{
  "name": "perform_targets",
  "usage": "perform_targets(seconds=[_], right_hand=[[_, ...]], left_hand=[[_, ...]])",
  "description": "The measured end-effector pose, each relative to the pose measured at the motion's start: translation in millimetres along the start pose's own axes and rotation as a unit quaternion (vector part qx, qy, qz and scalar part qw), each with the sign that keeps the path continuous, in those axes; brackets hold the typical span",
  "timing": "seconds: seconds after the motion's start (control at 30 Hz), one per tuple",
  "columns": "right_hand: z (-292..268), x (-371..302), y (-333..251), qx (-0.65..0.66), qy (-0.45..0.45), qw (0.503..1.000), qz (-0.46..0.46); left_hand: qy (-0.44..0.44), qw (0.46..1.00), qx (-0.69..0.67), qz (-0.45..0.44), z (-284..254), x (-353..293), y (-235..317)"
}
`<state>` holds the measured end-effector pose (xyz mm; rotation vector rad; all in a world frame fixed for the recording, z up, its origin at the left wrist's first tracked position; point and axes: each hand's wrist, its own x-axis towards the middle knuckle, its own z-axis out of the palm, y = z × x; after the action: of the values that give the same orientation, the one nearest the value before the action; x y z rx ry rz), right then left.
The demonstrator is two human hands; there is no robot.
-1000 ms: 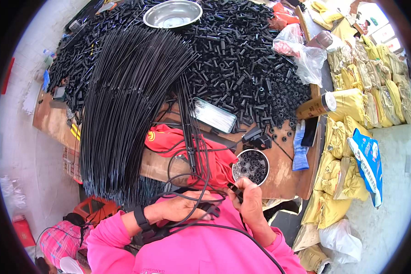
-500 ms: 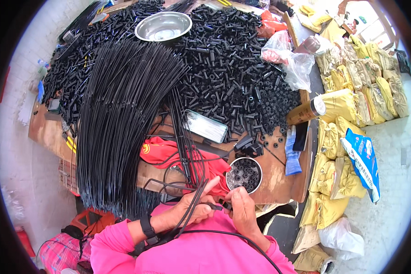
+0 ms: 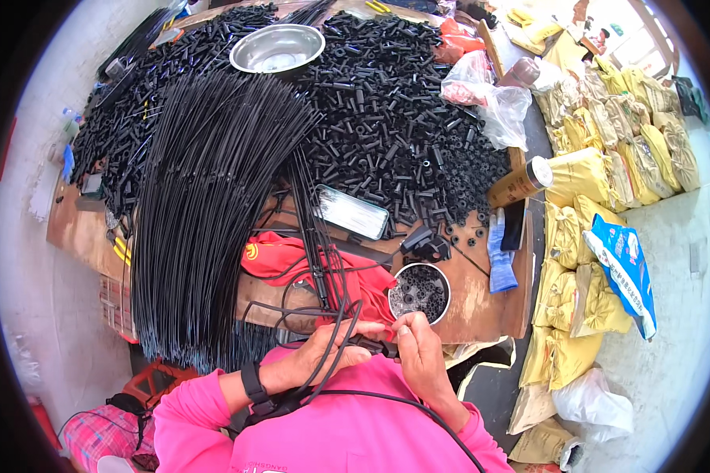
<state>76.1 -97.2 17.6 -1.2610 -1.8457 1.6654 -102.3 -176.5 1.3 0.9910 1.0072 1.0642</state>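
Observation:
My left hand [image 3: 329, 351] is closed around a small black plastic part [image 3: 371, 344] in front of my chest. Thin black cables [image 3: 341, 319] run up from that hand toward the table. My right hand [image 3: 423, 352] pinches the other end of the part; the fingers hide its tip. Just beyond the hands stands a round bowl [image 3: 448, 303] of small black rings. A red cloth [image 3: 355, 276] lies beside it, partly under the cables. To the left, a thick bundle of long black cables [image 3: 205, 213] hangs over the table edge.
Heaped black tubular parts [image 3: 386, 126] cover the far table, with a metal basin [image 3: 276, 49] on top. A phone [image 3: 351, 211], a gold canister [image 3: 521, 183] and a blue glove [image 3: 500, 260] lie nearer. Stacked yellow packages [image 3: 568, 307] stand on the right.
My left hand's raised index finger has come down, and its fingers now lie along the black part. Both hands have drawn slightly closer together. The view has shifted a little.

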Motion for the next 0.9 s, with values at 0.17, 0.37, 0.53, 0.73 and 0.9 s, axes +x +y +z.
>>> perform_targets(seconds=[0.17,0.37,0.53,0.73,0.9], right_hand=[[1,-5,-2,-0.083,0.026,0.996,-0.018],[-1,-6,-4,-0.085,0.036,0.996,-0.005],[-4,-8,-4,-0.082,0.042,0.996,-0.01],[-5,-8,-2,-0.083,0.034,0.995,-0.051],[-4,-7,0,-0.09,0.013,0.993,-0.071]], left_hand=[[-0.005,1.0,0.005,0.005,3,3,-8],[-0.015,0.995,0.086,0.054,4,8,-7],[-0.019,0.992,0.104,0.07,6,10,-5],[-0.012,0.992,0.107,0.062,4,13,0],[-0.019,0.996,0.073,0.041,5,14,-3]])
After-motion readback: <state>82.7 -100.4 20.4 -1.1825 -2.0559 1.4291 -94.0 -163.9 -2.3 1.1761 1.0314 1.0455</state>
